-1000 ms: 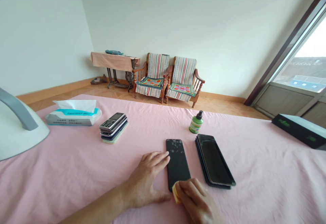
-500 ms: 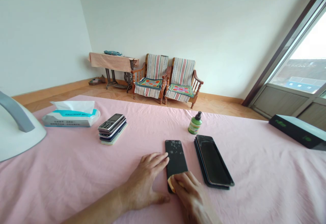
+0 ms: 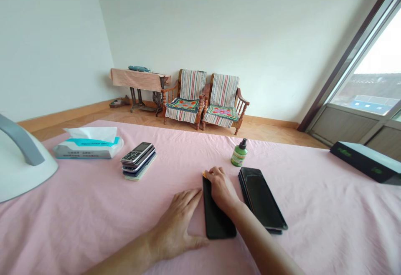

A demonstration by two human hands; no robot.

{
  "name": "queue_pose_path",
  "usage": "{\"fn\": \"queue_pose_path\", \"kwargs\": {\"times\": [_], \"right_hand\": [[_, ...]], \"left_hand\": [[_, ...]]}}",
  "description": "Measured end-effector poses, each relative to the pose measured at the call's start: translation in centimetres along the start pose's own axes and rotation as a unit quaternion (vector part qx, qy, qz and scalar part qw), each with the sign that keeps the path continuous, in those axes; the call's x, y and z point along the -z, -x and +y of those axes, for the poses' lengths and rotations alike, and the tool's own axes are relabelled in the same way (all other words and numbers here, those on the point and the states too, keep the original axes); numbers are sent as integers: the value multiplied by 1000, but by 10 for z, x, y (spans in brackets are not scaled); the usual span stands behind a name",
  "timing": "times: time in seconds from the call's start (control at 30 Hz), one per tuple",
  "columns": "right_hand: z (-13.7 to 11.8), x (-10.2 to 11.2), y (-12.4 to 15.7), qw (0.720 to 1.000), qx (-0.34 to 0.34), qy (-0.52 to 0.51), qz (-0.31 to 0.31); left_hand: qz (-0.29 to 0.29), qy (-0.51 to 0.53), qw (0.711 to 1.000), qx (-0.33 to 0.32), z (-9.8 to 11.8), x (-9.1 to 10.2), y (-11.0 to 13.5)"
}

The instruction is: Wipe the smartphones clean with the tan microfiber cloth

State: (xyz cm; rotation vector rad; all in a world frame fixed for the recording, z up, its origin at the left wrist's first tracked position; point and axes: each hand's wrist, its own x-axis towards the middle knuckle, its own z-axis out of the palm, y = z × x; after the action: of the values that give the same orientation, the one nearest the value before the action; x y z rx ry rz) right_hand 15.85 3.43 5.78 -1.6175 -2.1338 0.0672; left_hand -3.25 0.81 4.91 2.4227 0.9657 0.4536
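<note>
A black smartphone (image 3: 216, 220) lies face up on the pink cloth (image 3: 94, 208) in front of me. My left hand (image 3: 177, 220) rests flat beside its left edge, fingers stretched out and touching the phone's side. My right hand (image 3: 223, 188) presses a small yellow cloth (image 3: 204, 175) onto the far end of the phone's screen; only a corner of the cloth shows under the fingers. Just right of it lies a stack of black smartphones (image 3: 261, 198). A small green spray bottle (image 3: 239, 154) stands behind them.
A stack of older keypad phones (image 3: 138, 160) and a tissue pack (image 3: 89, 146) lie at the left. A white appliance with a grey handle (image 3: 21, 162) sits at the far left edge. A dark box (image 3: 365, 160) lies at the right. Two wooden chairs (image 3: 205, 102) stand by the wall.
My right hand slid the yellow cloth from the near end of the phone's screen up to its far end. The spots on the screen no longer show. My left hand stayed in place.
</note>
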Motion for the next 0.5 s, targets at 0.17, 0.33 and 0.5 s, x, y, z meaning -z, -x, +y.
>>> {"fn": "queue_pose_path", "kwargs": {"times": [0.17, 0.33, 0.5], "right_hand": [[-10, 4, 26, 998, 19, -60, 5], [-22, 8, 77, 993, 36, -116, -3], [-17, 1, 120, 990, 121, -68, 14]], "left_hand": [[13, 11, 1000, -6, 1, 0, 0], [19, 11, 1000, 7, -2, -4, 0], [26, -6, 1000, -6, -2, -4, 0]]}}
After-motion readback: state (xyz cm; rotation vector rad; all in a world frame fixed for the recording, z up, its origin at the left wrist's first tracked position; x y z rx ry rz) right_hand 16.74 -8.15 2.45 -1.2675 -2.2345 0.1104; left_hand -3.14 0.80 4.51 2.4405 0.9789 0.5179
